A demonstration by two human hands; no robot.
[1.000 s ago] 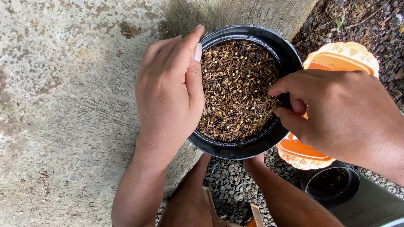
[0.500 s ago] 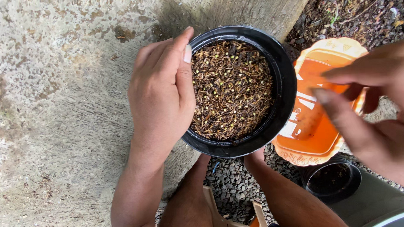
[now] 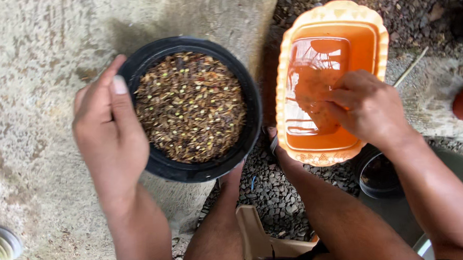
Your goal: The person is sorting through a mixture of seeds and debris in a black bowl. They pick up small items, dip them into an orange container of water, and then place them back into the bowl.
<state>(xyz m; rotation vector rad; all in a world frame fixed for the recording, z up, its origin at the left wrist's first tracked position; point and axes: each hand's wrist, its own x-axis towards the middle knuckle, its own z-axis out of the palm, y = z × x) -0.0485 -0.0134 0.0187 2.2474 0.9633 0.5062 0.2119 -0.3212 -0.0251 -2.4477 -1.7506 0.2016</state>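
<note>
Head view looks straight down on a round black plastic pot (image 3: 192, 108) filled with dry brown bark chips and seed-like bits, sitting on a rough concrete slab (image 3: 34, 60). Left hand (image 3: 111, 131) clasps the pot's left rim, thumb hooked over the edge onto the mix, the other fingers close together down the outer wall, forearm running up from below. Just right of the pot, on dark gravel (image 3: 267, 195), lies an oblong orange plastic tray with a scalloped rim (image 3: 364, 33), its long axis running away from the person. Right hand (image 3: 369, 107) is down inside that tray, fingers curled and bunched around a wet orange clump; how tight the pinch is I cannot tell. So the right hand is the nearer one to the tray, with the pot lying to its left.
</note>
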